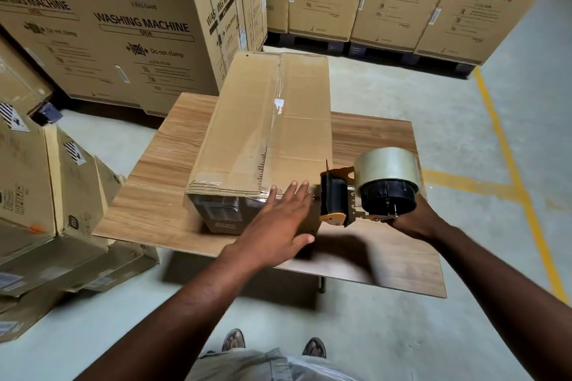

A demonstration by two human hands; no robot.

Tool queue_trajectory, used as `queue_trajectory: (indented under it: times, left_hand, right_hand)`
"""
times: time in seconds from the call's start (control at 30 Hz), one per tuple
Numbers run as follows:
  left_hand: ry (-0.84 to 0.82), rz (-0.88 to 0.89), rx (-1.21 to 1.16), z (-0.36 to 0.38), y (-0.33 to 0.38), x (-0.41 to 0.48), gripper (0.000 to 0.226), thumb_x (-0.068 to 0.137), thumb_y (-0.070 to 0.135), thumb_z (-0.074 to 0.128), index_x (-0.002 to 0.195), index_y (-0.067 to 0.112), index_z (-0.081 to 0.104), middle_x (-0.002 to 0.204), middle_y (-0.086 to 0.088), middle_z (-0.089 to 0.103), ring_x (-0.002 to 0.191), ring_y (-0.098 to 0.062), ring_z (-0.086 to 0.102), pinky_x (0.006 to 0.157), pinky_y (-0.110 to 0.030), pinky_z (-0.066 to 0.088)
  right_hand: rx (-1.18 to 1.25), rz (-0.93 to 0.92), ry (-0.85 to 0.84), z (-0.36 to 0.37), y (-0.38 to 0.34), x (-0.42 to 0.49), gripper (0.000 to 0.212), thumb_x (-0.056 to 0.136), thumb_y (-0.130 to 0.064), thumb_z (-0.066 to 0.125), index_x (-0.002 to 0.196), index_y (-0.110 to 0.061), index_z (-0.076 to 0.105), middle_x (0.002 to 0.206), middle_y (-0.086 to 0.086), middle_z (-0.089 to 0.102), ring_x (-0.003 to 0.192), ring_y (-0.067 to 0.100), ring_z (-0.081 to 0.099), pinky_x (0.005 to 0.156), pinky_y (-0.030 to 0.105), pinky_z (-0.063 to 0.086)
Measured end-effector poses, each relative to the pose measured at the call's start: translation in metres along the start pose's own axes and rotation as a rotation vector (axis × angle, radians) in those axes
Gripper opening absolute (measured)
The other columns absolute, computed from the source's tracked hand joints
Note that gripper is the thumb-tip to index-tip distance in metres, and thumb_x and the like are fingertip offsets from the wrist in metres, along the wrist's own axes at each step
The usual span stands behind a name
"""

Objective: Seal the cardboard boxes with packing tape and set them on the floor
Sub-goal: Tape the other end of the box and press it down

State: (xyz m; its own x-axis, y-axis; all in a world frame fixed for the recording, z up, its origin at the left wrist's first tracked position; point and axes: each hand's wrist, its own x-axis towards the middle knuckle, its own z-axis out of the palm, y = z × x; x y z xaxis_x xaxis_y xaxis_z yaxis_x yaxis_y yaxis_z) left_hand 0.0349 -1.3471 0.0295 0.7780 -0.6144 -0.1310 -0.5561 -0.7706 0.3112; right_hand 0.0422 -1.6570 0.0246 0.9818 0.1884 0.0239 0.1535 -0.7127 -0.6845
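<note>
Box at frame centre is touched by flat, empty left grip; tape dispenser is clasped in right grip. Tape end should be smoothed firmly over near edge.

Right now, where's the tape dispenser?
The tape dispenser sits right of centre in the head view, gripped by the right hand above the wooden table, its blade end beside the near right corner of the cardboard box, next to the left hand.

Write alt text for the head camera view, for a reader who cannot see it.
A person's left hand lies flat against the near end of a cardboard box on a wooden table; the right hand holds a tape dispenser beside it. Washing machine cartons stand behind.
</note>
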Motion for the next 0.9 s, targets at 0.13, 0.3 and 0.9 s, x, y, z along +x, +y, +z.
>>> queue_trajectory:
  times: [0.13, 0.3, 0.9]
  left_hand:
    - [0.056, 0.03, -0.085, 0.007, -0.017, 0.0, 0.079, 0.099, 0.04, 0.052, 0.159, 0.028, 0.001, 0.163, 0.015, -0.012, 0.149, -0.003, -0.017, 0.122, -0.037, -0.012]
    - [0.057, 0.044, -0.199, 0.006, -0.024, 0.002, 0.074, 0.098, 0.038, 0.055, 0.158, 0.031, 0.011, 0.163, 0.019, -0.004, 0.149, 0.004, -0.012, 0.123, -0.032, -0.009]
    - [-0.049, 0.003, -0.242, 0.0, -0.022, 0.007, 0.084, 0.087, 0.057, 0.044, 0.158, 0.03, 0.008, 0.16, 0.019, -0.009, 0.149, -0.002, -0.015, 0.12, -0.031, -0.015]
  right_hand:
    - [-0.053, -0.004, 0.065, 0.01, 0.002, -0.001, 0.015, 0.069, -0.036, 0.058, 0.072, -0.031, 0.073, 0.066, 0.001, 0.07, 0.067, 0.015, 0.065, 0.06, 0.045, 0.056]
    - [-0.11, -0.045, 0.127, -0.006, 0.006, -0.01, 0.02, 0.069, -0.036, 0.053, 0.07, -0.029, 0.072, 0.067, -0.01, 0.071, 0.067, 0.002, 0.065, 0.064, 0.031, 0.055]
    - [-0.246, 0.294, -0.14, 0.0, 0.036, -0.004, 0.021, 0.069, -0.03, 0.063, 0.051, -0.026, 0.053, 0.051, -0.008, 0.054, 0.057, 0.006, 0.053, 0.05, 0.026, 0.041]
